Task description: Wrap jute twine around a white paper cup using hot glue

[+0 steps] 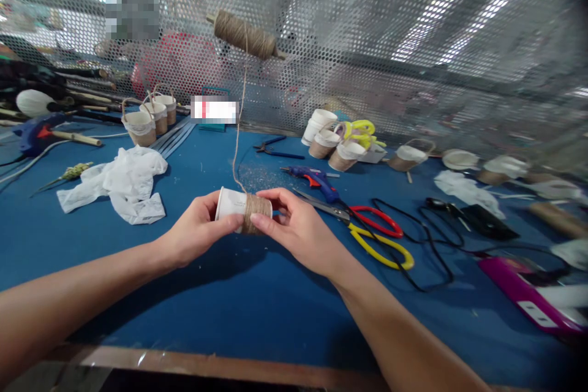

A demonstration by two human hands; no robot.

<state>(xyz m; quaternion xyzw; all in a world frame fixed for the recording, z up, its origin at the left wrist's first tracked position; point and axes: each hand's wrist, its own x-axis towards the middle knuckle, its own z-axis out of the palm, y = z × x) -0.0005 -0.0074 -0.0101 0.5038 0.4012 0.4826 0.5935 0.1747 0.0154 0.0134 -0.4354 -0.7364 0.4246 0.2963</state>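
Observation:
Held sideways between both hands is a white paper cup (pixel 231 202), its lower part wound with brown twine (pixel 257 208). My left hand (pixel 197 226) grips the cup near its rim, thumb along the white side. My right hand (pixel 294 223) closes on the wound end, with the thumb pressed on the twine. From the cup a single strand runs up to a twine spool (pixel 243 35) mounted on the perforated metal screen. To the right of my right hand lie scissors (pixel 376 220) with red and yellow handles. A blue glue gun (pixel 316 180) rests behind them.
Finished-looking twine-wrapped cups (pixel 140 128) with handles stand at the back left. More cups (pixel 324 141) are at the back right. Pliers (pixel 278 150), white cloth (pixel 119 180), black cables and a purple power strip (pixel 523 294) lie on the blue table (pixel 220 306).

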